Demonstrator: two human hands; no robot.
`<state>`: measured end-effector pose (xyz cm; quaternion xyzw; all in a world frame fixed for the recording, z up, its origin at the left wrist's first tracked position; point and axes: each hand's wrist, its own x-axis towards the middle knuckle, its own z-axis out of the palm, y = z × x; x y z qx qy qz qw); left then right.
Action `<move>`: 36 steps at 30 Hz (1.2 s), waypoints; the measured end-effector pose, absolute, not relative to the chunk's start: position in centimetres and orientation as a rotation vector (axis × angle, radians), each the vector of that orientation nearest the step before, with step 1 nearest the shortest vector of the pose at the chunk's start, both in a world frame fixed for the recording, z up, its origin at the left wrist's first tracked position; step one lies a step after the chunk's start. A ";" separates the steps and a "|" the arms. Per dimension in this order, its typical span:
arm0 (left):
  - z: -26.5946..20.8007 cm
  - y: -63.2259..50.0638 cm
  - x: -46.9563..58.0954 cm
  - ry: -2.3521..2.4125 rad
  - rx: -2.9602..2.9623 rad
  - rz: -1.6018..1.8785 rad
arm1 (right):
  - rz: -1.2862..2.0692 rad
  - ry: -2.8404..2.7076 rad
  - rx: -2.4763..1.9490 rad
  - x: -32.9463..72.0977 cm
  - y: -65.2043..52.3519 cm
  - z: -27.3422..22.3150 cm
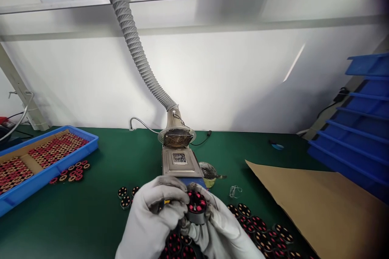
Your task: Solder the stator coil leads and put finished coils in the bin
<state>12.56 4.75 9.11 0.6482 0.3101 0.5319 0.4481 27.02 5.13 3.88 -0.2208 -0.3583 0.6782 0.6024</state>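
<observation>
Both my hands wear white gloves with dirty fingertips. My right hand point(220, 216) is closed around the right side of a small round motor part point(197, 208), black and red on top with a grey metal side. From the left, the bent fingers and thumb of my left hand point(161, 210) press against its edge. A small patch of yellow shows between the left fingers; I cannot tell what it is. Beneath my hands lie several similar black-and-red round parts point(174, 243), partly hidden by the gloves.
Behind my hands stands a metal heating plate point(182, 162) under a fume hose point(133, 40). A small tub point(209, 174) sits beside it. Round parts point(261, 232) lie right, near cardboard point(328, 202). Left is a blue tray point(91, 141) of stator-like pieces; blue trays point(358, 129) are stacked right.
</observation>
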 end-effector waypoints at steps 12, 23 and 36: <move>9.1 4.9 13.9 0.570 1.152 1.144 | 0.133 -1.138 -0.861 23.3 2.7 3.8; 7.7 6.4 14.0 0.784 0.970 1.390 | -0.195 -1.061 -0.905 23.0 3.4 3.8; 8.5 5.1 14.6 0.790 0.913 1.342 | -0.188 -1.192 -0.880 23.6 3.3 3.7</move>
